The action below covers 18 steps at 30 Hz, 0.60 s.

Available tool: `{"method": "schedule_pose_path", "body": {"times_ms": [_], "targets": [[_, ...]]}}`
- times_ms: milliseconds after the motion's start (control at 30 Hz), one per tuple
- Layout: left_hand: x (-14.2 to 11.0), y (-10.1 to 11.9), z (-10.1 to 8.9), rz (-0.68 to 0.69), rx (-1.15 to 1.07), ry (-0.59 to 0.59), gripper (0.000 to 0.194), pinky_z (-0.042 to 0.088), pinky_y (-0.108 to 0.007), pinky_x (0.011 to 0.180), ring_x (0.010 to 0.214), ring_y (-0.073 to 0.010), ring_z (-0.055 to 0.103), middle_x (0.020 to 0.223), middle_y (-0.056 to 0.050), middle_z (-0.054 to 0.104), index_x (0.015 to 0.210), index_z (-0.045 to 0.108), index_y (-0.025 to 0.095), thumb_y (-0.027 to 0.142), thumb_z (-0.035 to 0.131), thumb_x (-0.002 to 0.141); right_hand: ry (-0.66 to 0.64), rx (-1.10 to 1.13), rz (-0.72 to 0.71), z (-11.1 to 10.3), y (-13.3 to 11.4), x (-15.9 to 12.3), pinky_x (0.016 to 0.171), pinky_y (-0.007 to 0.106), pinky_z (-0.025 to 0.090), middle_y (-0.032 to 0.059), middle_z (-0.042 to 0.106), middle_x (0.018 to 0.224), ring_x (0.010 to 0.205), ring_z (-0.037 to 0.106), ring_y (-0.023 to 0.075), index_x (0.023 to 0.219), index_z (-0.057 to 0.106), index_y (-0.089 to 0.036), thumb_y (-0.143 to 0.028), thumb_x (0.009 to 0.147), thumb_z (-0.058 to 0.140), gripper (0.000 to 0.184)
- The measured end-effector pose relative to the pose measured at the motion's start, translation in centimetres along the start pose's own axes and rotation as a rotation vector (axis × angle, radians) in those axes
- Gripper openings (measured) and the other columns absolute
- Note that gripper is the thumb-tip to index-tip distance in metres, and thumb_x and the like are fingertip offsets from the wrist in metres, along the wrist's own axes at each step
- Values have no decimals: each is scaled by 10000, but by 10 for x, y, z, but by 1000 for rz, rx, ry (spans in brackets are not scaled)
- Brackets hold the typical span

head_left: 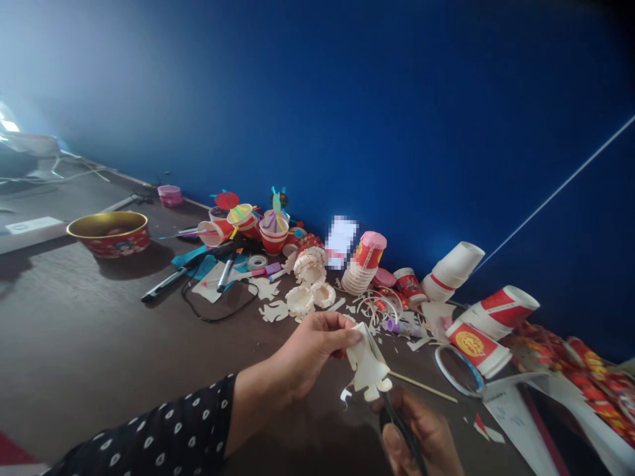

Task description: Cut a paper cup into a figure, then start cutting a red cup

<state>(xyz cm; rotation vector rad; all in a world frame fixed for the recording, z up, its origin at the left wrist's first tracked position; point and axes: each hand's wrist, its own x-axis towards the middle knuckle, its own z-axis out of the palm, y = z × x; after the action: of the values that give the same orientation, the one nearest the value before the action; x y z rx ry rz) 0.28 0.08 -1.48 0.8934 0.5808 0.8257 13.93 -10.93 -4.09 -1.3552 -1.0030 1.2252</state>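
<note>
Between thumb and fingers, my left hand (pixel 307 350) pinches the upper end of a cream paper cutout (pixel 370 371) with a wavy, lobed lower edge. My right hand (pixel 421 433) is closed around the dark handles of a pair of scissors (pixel 397 416). The scissors' blades lie against the cutout's right side, partly hidden by it. A small curled white paper strip (pixel 346 395) hangs just left of the cutout. Beyond my hands, similar paper cutouts (pixel 274 311) lie flat on the dark table (pixel 208 370). A thin wooden stick (pixel 421 386) rests to the right.
Stacked paper cups (pixel 364 264) stand along the blue wall, with more cups (pixel 496 314) tipped at right. A gold-rimmed bowl (pixel 109 235) sits at left. Markers (pixel 227 272), paper scraps, a roll of tape (pixel 256 263) and a phone (pixel 563 430) surround the work area.
</note>
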Motion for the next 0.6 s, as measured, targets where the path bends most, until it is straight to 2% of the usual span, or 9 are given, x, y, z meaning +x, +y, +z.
{"method": "schedule_pose_path", "body": {"times_ms": [133,233,400,600], "targets": [[0,0,-1,-10,21,15,234,327,-232,539,516,-78,479,592,-6,574,600,542,126,263,729,563,-125,72,84,-8,9,8,264,117,212,-118,329,384,296,220,11,727,558,-178,-526,552,715,420],[0,-1,0,-34,6,6,228,321,-229,531,506,-74,475,575,2,564,591,542,126,251,730,558,-157,107,148,-15,14,12,269,117,251,-114,356,379,288,254,13,723,569,-178,-502,535,735,410],[0,-2,1,-70,-46,-3,222,324,-219,535,505,-65,473,570,8,563,590,542,123,217,738,543,-99,94,133,-17,13,9,274,98,243,-103,401,390,291,274,4,727,574,-176,-494,539,741,405],[-1,-3,1,-69,-107,-32,219,337,-215,535,517,-70,491,577,2,571,585,546,115,206,741,543,-101,80,132,-14,6,6,283,108,267,-94,414,399,299,297,12,718,573,-172,-497,530,742,412]]}}
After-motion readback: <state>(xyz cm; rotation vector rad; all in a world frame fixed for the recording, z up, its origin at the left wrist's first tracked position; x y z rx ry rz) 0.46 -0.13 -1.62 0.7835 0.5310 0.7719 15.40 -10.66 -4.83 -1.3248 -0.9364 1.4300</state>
